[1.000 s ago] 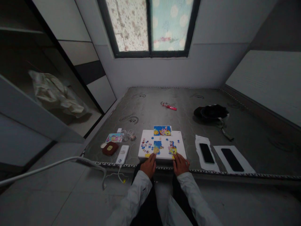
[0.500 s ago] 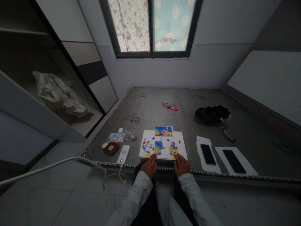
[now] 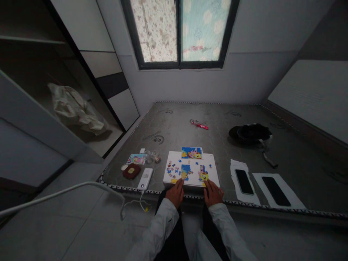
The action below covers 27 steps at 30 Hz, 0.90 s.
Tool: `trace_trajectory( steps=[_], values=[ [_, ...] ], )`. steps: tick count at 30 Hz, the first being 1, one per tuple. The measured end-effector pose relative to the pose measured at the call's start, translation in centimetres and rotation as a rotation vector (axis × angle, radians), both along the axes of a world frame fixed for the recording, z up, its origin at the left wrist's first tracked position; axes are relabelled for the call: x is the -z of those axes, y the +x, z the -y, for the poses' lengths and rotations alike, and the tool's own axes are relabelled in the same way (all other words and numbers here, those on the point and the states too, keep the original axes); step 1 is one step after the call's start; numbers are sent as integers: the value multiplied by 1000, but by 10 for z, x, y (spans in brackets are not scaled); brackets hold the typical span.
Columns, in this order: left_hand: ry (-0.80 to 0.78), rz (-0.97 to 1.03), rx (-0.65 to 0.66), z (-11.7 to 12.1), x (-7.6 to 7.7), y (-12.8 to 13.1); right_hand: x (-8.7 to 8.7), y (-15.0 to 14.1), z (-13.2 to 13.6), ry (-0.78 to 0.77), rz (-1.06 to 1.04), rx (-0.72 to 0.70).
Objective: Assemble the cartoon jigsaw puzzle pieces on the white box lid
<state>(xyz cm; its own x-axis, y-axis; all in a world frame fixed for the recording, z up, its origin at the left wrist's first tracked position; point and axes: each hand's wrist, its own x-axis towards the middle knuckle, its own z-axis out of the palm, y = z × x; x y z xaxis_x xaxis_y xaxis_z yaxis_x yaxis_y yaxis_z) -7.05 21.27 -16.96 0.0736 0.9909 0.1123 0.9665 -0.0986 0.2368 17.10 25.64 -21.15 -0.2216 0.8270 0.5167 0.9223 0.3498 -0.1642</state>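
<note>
A white board (image 3: 190, 159) lies at the near edge of a grey mattress (image 3: 206, 137), with loose jigsaw pieces (image 3: 174, 169) and two joined patches on it. A small colourful picture card (image 3: 191, 152) sits at the board's far edge. My left hand (image 3: 176, 193) rests at the board's near edge, its fingertips on a blue and yellow patch (image 3: 185, 172). My right hand (image 3: 214, 193) rests beside it, a finger on a yellow patch (image 3: 203, 175). On both hands the fingers are curled and small; I cannot see if they pinch a piece.
Two dark phones (image 3: 244, 181) (image 3: 275, 185) lie on white paper to the right. A black cap (image 3: 251, 132) and a red wrapper (image 3: 200, 125) lie farther back. Left of the board are a white power bank (image 3: 145, 178), a red case (image 3: 131, 170) and a cartoon card (image 3: 135, 159).
My head has shifted, so everything sits slightly right and lower in view. Both hands stay at the board's near edge with little movement.
</note>
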Motion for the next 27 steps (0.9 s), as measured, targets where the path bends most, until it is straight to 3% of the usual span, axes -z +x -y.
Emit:
trace_trajectory(
  steps=[7, 27],
  values=[
    [-56, 14, -12, 1, -7, 1, 2, 3, -2, 30, -11, -40],
    [-47, 33, 6, 1, -8, 1, 5, 2, -3, 30, -45, -36]
  ],
)
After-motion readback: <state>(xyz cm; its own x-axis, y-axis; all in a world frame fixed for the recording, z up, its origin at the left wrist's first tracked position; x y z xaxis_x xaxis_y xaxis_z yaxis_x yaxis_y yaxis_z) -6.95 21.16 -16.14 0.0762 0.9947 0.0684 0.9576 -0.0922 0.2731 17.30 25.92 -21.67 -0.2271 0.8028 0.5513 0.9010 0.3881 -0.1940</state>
